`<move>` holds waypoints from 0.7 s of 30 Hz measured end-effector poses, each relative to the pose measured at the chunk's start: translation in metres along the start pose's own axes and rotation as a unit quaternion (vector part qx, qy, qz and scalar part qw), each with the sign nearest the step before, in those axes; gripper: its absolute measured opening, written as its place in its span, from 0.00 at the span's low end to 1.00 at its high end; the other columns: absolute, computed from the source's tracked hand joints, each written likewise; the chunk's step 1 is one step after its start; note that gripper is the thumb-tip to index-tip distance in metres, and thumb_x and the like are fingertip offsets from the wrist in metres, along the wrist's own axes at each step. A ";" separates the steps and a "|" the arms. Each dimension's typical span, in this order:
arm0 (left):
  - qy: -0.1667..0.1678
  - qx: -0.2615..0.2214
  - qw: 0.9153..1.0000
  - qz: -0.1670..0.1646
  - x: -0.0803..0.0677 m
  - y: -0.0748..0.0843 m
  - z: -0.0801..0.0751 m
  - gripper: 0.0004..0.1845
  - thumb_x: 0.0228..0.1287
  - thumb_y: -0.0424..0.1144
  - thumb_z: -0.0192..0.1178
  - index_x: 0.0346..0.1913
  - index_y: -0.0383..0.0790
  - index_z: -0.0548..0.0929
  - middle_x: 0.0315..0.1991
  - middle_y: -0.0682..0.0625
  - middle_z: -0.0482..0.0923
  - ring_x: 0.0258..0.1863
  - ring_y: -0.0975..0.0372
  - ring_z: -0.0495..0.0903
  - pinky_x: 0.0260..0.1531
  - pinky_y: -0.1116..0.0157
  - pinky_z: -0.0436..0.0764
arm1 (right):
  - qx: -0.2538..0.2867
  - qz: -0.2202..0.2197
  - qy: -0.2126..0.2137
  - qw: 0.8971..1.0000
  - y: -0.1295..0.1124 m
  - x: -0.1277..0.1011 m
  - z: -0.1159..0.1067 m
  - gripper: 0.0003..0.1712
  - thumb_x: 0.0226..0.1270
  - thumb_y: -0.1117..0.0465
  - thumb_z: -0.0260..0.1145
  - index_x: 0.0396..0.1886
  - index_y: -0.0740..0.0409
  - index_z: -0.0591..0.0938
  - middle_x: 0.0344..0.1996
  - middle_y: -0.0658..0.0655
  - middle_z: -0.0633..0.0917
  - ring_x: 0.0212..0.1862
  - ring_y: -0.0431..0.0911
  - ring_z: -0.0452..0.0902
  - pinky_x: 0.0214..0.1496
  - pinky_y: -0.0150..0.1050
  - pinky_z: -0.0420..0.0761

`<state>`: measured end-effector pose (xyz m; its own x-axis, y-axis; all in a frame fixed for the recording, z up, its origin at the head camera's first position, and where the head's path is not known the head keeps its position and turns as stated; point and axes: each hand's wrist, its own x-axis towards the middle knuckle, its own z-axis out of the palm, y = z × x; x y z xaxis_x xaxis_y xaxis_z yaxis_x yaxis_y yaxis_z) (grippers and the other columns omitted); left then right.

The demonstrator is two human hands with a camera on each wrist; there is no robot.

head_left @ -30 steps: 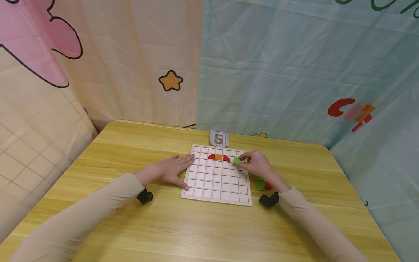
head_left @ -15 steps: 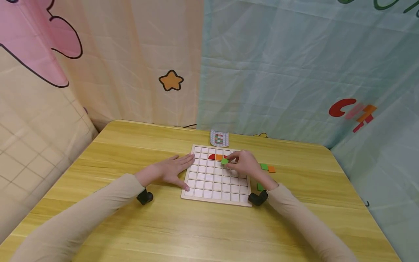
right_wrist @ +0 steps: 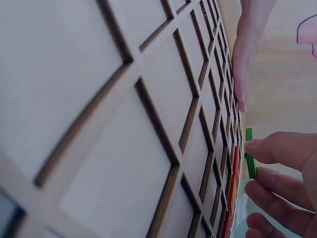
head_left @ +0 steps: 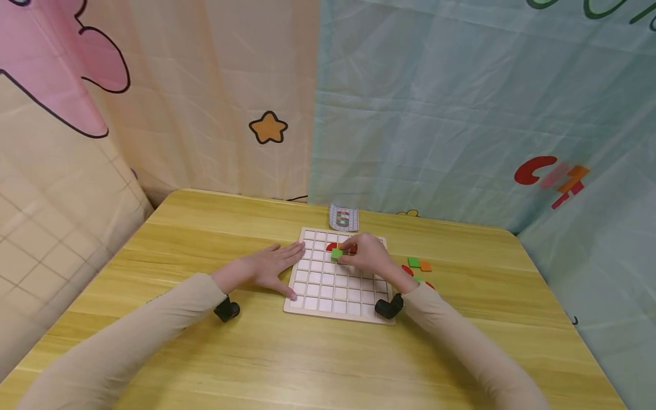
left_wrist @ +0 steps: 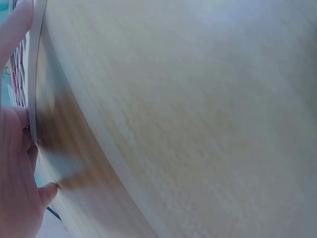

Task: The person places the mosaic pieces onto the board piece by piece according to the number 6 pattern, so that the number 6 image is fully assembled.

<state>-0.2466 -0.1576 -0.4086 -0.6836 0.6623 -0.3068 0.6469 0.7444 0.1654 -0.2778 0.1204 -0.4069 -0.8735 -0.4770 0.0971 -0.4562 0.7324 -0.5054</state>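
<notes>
A wooden grid board [head_left: 335, 299] with white square cells lies on the table. In its second row sit red [head_left: 330, 246] and orange pieces, partly hidden by my right hand. My right hand [head_left: 361, 255] pinches a small green square tile [head_left: 336, 253] just above the board's upper middle cells; the right wrist view shows the green tile [right_wrist: 249, 153] edge-on between thumb and fingertips. My left hand [head_left: 271, 266] lies flat with straight fingers against the board's left edge, and the left hand [left_wrist: 17, 193] fills the left wrist view's corner beside the board's rim.
Loose green [head_left: 413, 262], orange [head_left: 425, 266] and red [head_left: 407, 270] pieces lie on the table right of the board. A small pattern card [head_left: 344, 217] stands behind the board. Patterned curtains [head_left: 435, 114] close in the wooden table [head_left: 287, 359] at the back and sides.
My right hand has carried the green tile leftward across the board's upper rows, from its right edge to near the middle. The left hand has stayed put.
</notes>
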 end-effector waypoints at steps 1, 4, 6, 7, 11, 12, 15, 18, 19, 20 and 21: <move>0.000 0.000 1.000 -0.001 0.000 0.000 0.000 0.61 0.53 0.76 0.52 0.77 0.40 0.40 0.79 0.46 0.33 0.78 0.56 0.36 0.75 0.47 0.44 | 0.001 -0.003 0.000 1.000 -0.001 0.001 0.001 0.15 0.54 0.53 0.74 0.40 0.55 0.88 0.33 0.51 0.88 0.28 0.40 0.74 0.31 0.33 0.73; 0.000 -0.004 1.000 -0.002 -0.001 0.001 0.000 0.61 0.53 0.75 0.53 0.77 0.39 0.41 0.79 0.46 0.33 0.78 0.55 0.36 0.75 0.47 0.44 | -0.002 -0.011 -0.002 1.000 -0.002 0.003 0.005 0.14 0.55 0.54 0.74 0.39 0.55 0.89 0.32 0.51 0.88 0.28 0.39 0.75 0.31 0.33 0.74; -0.001 -0.008 1.000 -0.001 -0.001 0.002 -0.001 0.61 0.53 0.75 0.53 0.77 0.38 0.41 0.79 0.45 0.33 0.78 0.55 0.37 0.74 0.46 0.45 | -0.006 -0.014 0.000 1.000 -0.002 0.004 0.007 0.13 0.55 0.54 0.74 0.38 0.54 0.89 0.32 0.50 0.88 0.29 0.38 0.76 0.32 0.33 0.75; 0.000 -0.010 1.000 0.000 -0.002 0.002 -0.001 0.61 0.53 0.75 0.54 0.77 0.38 0.41 0.79 0.45 0.34 0.78 0.54 0.37 0.74 0.46 0.45 | -0.008 -0.016 0.002 1.000 -0.002 0.005 0.008 0.13 0.54 0.54 0.74 0.38 0.54 0.89 0.32 0.50 0.89 0.30 0.38 0.77 0.33 0.33 0.76; 0.000 -0.011 1.000 0.000 -0.002 0.002 0.000 0.61 0.53 0.74 0.54 0.77 0.38 0.41 0.79 0.45 0.34 0.78 0.54 0.37 0.74 0.46 0.45 | -0.024 -0.018 0.010 0.999 -0.004 0.008 0.011 0.12 0.53 0.53 0.75 0.36 0.53 0.89 0.30 0.48 0.89 0.32 0.39 0.79 0.35 0.34 0.77; 0.000 -0.009 1.000 -0.001 -0.001 0.001 0.000 0.61 0.53 0.75 0.53 0.77 0.38 0.41 0.79 0.46 0.33 0.78 0.55 0.37 0.74 0.46 0.45 | -0.029 -0.016 0.010 0.999 -0.005 0.009 0.012 0.12 0.53 0.53 0.75 0.36 0.53 0.90 0.30 0.48 0.89 0.34 0.40 0.78 0.36 0.35 0.77; 0.003 -0.005 1.000 0.000 -0.001 0.000 0.002 0.61 0.53 0.75 0.53 0.77 0.39 0.40 0.79 0.46 0.33 0.78 0.55 0.36 0.75 0.47 0.44 | -0.042 -0.005 0.011 0.999 -0.006 0.010 0.012 0.12 0.52 0.53 0.75 0.36 0.52 0.90 0.32 0.48 0.89 0.38 0.43 0.77 0.37 0.36 0.77; 0.005 -0.005 1.000 0.002 0.000 -0.001 0.003 0.61 0.53 0.75 0.53 0.77 0.39 0.40 0.79 0.47 0.32 0.78 0.56 0.36 0.75 0.47 0.44 | -0.049 0.008 0.008 0.999 -0.007 0.010 0.013 0.13 0.53 0.52 0.75 0.37 0.51 0.90 0.34 0.48 0.89 0.41 0.44 0.76 0.39 0.38 0.77; 0.006 -0.006 1.000 0.003 0.000 -0.001 0.003 0.61 0.53 0.75 0.53 0.77 0.39 0.40 0.79 0.46 0.33 0.78 0.56 0.37 0.75 0.47 0.44 | -0.050 0.010 0.007 0.999 -0.007 0.010 0.013 0.13 0.53 0.52 0.75 0.37 0.52 0.90 0.34 0.48 0.89 0.41 0.45 0.76 0.39 0.38 0.77; 0.006 -0.007 1.000 0.003 0.000 -0.001 0.003 0.61 0.53 0.75 0.53 0.77 0.39 0.41 0.79 0.46 0.33 0.78 0.56 0.37 0.75 0.47 0.44 | -0.050 0.011 0.007 0.999 -0.007 0.010 0.013 0.13 0.53 0.52 0.75 0.37 0.52 0.90 0.34 0.49 0.89 0.41 0.45 0.76 0.39 0.38 0.77; 0.007 -0.008 1.000 0.002 0.000 -0.001 0.003 0.61 0.53 0.75 0.53 0.77 0.39 0.41 0.79 0.47 0.33 0.78 0.56 0.37 0.75 0.47 0.44 | -0.049 0.012 0.006 0.999 -0.008 0.010 0.013 0.13 0.53 0.52 0.75 0.38 0.52 0.90 0.34 0.49 0.89 0.41 0.45 0.76 0.39 0.38 0.76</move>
<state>-0.2465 -0.1589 -0.4118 -0.6850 0.6668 -0.2934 0.6451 0.7424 0.1811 -0.2811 0.1037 -0.4132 -0.8859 -0.4535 0.0974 -0.4496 0.7879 -0.4209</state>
